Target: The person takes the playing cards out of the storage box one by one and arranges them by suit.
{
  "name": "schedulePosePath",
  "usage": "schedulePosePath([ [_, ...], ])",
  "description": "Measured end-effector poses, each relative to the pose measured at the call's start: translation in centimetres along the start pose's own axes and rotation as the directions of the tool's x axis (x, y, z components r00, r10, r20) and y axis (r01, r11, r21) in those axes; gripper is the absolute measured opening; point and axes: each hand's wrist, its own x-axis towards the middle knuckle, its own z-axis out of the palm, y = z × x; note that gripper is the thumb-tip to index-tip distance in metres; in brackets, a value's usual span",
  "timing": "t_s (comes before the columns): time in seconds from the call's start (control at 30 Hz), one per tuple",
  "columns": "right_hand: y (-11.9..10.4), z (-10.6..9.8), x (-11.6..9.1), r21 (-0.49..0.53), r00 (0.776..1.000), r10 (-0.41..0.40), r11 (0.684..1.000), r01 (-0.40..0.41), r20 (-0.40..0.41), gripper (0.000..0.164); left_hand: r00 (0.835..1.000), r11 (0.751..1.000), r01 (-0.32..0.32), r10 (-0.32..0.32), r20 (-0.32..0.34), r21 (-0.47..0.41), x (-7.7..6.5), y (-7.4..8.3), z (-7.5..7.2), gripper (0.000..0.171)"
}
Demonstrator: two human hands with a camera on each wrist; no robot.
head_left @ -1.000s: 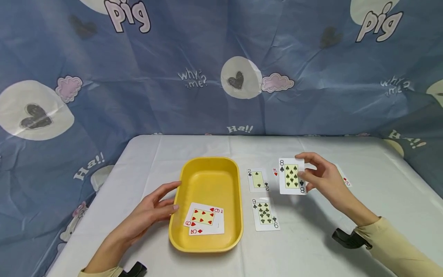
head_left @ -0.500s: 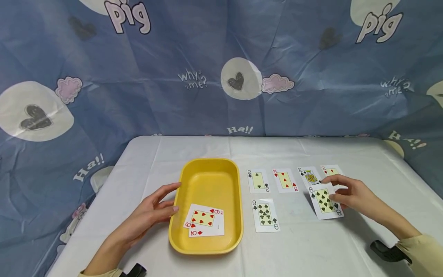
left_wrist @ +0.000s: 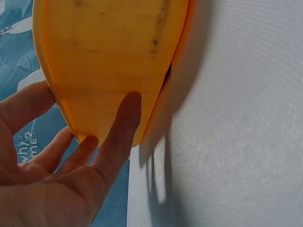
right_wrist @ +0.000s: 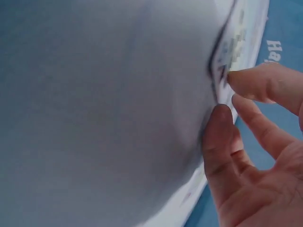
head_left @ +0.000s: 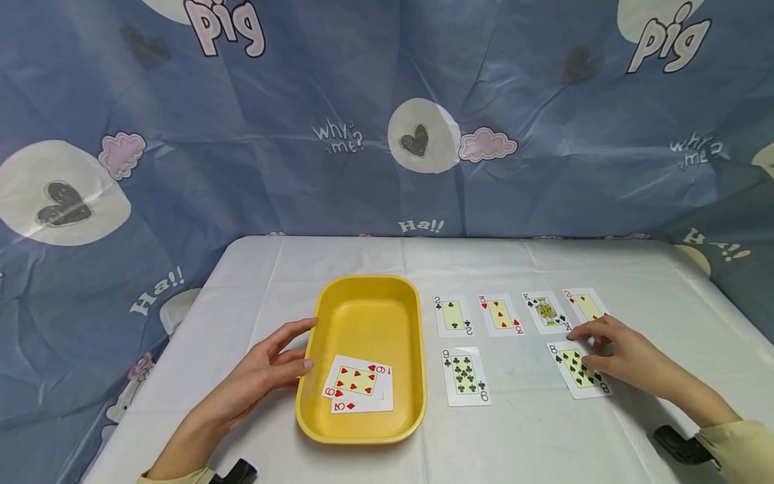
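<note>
At the right of the table my right hand (head_left: pixel 623 349) pinches an eight of spades (head_left: pixel 577 373) near its upper right side, thumb on its face. The card lies low at the cloth; in the right wrist view the thumb and forefinger meet the card's edge (right_wrist: pixel 232 52). My left hand (head_left: pixel 266 366) rests against the left wall of a yellow tray (head_left: pixel 375 289), fingers loosely spread. In the left wrist view its fingertips touch the tray's outer wall (left_wrist: pixel 109 52). Inside the tray lies a six of hearts (head_left: pixel 355 380), overlapping a diamond card (head_left: pixel 369 406).
A back row of face-up cards holds the two of clubs (head_left: pixel 451 314), three of hearts (head_left: pixel 500 314), king of spades (head_left: pixel 547 312) and two of diamonds (head_left: pixel 584 302), partly behind my right hand. A nine of clubs (head_left: pixel 465 376) lies in front. Blue printed cloth (head_left: pixel 363 202) hangs behind.
My right hand has carried the eight of spades rightward and down to the cloth, below the king, uncovering the back row. The left hand and tray stay put.
</note>
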Motion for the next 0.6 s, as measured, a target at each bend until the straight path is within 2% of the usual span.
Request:
schedulePosePath([
  [0.07,-0.2,-0.2,0.1,0.021,1.000,0.026,0.999,-0.026,-0.011,0.036,1.000,1.000,0.001,-0.001,0.002,0.000,0.0,0.0,0.1,0.067],
  [0.2,-1.0,-0.4,0.7,0.170,0.997,0.048,0.985,-0.038,-0.056,0.032,1.000,1.000,0.002,-0.002,0.000,0.001,0.0,0.0,0.0,0.067],
  [0.3,-2.1,-0.5,1.5,0.325,0.999,0.031,0.946,-0.016,-0.041,0.027,1.000,1.000,0.002,-0.002,0.000,0.000,0.0,0.0,0.0,0.066],
  [0.4,-3.4,-0.3,2.4,0.437,1.000,-0.008,0.900,0.004,0.007,0.027,1.000,1.000,0.002,-0.002,0.002,-0.001,-0.1,0.0,0.0,0.066],
  [0.47,-4.4,0.0,3.1,0.485,0.999,-0.032,0.874,0.012,0.032,0.027,1.000,1.000,-0.001,0.001,0.004,-0.001,0.0,0.1,0.0,0.065],
  [0.6,-6.6,0.8,4.6,0.525,0.993,-0.104,0.849,0.058,0.058,0.028,1.000,1.000,-0.012,0.012,0.006,0.003,0.0,0.1,0.0,0.065],
])
